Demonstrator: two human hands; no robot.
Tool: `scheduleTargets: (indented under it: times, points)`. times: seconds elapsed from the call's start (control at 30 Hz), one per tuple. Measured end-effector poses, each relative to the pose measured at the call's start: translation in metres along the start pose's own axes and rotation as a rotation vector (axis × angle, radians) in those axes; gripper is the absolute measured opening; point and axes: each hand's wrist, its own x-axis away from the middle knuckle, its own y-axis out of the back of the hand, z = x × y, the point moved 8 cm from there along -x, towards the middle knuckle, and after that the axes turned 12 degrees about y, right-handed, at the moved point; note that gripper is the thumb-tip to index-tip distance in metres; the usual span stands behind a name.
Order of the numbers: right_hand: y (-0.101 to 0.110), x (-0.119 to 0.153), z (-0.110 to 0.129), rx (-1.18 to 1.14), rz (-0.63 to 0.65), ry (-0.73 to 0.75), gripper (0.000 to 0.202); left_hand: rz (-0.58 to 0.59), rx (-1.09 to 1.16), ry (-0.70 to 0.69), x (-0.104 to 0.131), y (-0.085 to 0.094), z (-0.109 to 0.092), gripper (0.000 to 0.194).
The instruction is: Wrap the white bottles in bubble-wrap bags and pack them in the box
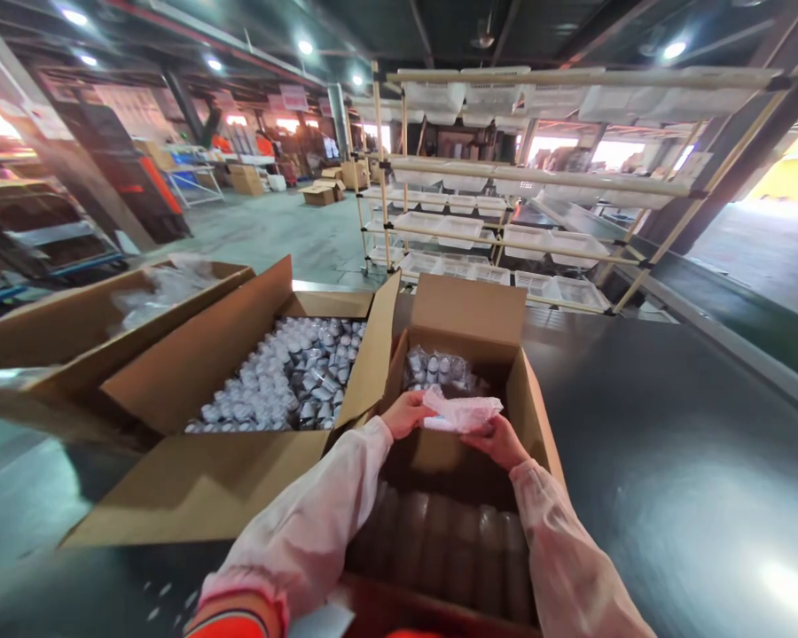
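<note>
Between both hands, over an open cardboard box (469,306), is a pinkish-white folded piece (462,410) that looks like thin plastic or foam; its exact kind is unclear. My left hand (407,415) pinches its left end, and my right hand (498,441) grips its right end from below. Inside this box, beyond the hands, lies a clear bag of small white-capped bottles (439,365). Nearer to me, in the shaded front of the box, stand several long wrapped rolls or sleeves (439,545), too dark to name surely.
A larger open carton (219,483) at left holds many white-capped bottles (266,372). Farther left, another carton (99,341) contains clear plastic (166,288). A dark work surface (665,443) extends right. Behind stands a pipe rack (538,177) with white baskets (439,226).
</note>
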Motion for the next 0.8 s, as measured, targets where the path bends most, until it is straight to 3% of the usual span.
scheduleTargets:
  times: [0.13, 0.23, 0.3, 0.4, 0.53, 0.6, 0.67, 0.8]
  points:
    - [0.002, 0.003, -0.002, -0.015, -0.078, -0.026, 0.047, 0.029, -0.045, -0.087, 0.007, -0.001, -0.014, 0.05]
    - [0.003, 0.004, -0.009, -0.034, -0.09, -0.086, 0.043, 0.024, -0.274, -0.245, 0.017, -0.007, -0.031, 0.039]
    - [0.003, 0.004, -0.009, -0.055, -0.08, -0.1, 0.044, -0.045, -0.339, -0.266, 0.017, -0.005, -0.033, 0.032]
    - [0.001, 0.0, 0.0, -0.054, -0.046, -0.038, 0.057, -0.12, -0.232, -0.169, 0.012, 0.001, -0.023, 0.041]
    - [-0.003, 0.0, -0.007, 0.076, -0.002, -0.085, 0.049, -0.033, -0.177, -0.122, 0.015, -0.003, -0.019, 0.051]
    - [-0.005, 0.004, -0.021, 0.12, 0.032, -0.163, 0.045, -0.008, -0.296, -0.112, 0.02, -0.002, -0.024, 0.054]
    - [-0.004, 0.006, -0.036, 0.189, 0.08, -0.222, 0.042, -0.01, -0.494, -0.009, 0.021, 0.005, -0.021, 0.051]
    - [0.014, 0.001, -0.047, 0.398, 0.074, -0.203, 0.025, 0.178, -0.885, 0.36, 0.022, 0.014, 0.022, 0.029]
